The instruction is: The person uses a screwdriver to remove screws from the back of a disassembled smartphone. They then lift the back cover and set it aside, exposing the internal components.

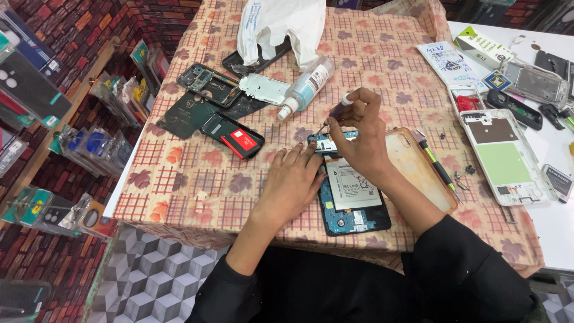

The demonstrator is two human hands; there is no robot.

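Head view: opened phone (353,206) with battery (353,186) inside, under both hands.

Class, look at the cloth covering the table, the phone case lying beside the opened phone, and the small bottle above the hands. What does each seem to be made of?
Cloth: likely woven fabric, matte; it drapes at the table edge and shows a printed leaf-and-check pattern.
Phone case: probably soft clear plastic, yellowed; the cloth shows through it.
Bottle: apparently translucent plastic, slightly glossy, with a white cap.
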